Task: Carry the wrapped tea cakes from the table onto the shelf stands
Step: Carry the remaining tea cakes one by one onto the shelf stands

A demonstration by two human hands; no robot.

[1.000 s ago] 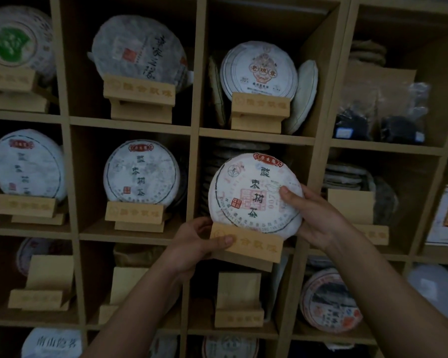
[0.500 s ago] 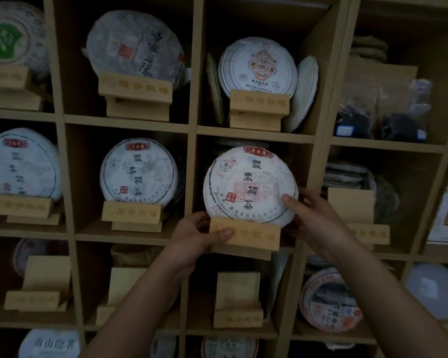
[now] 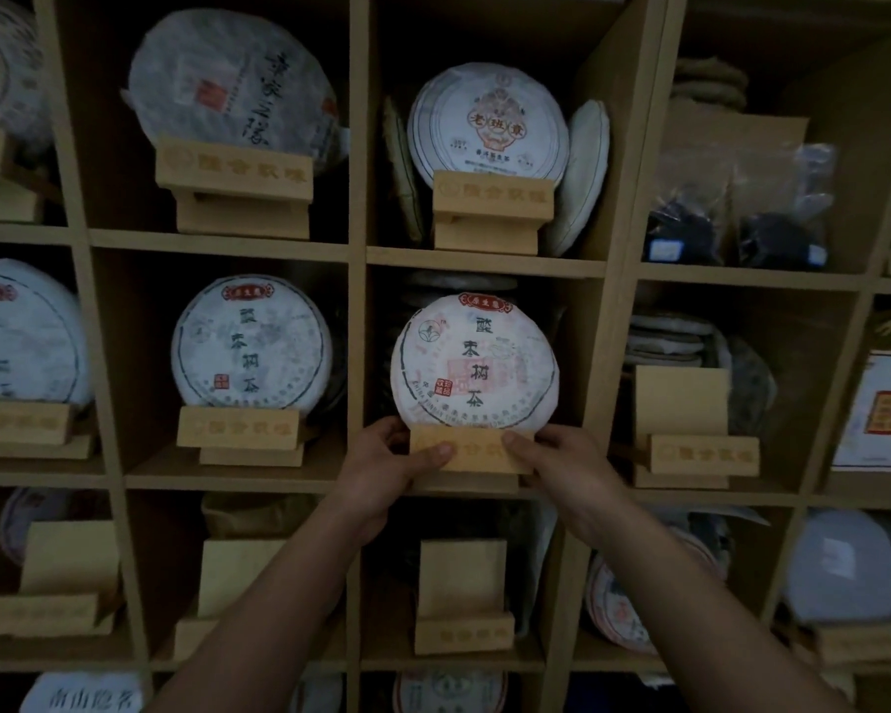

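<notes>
Round white paper-wrapped tea cake (image 3: 474, 365) upright on tan wooden stand (image 3: 471, 450) | left hand (image 3: 387, 468), right hand (image 3: 561, 465) pinch stand's ends | slide stand back level, squarely, avoiding tipping cake

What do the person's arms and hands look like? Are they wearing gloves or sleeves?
No gloves and no sleeves show. Both forearms are bare right down to the bottom edge of the picture. The left hand and the right hand wear no rings, watch or bracelets that the dim light lets me see.
</notes>
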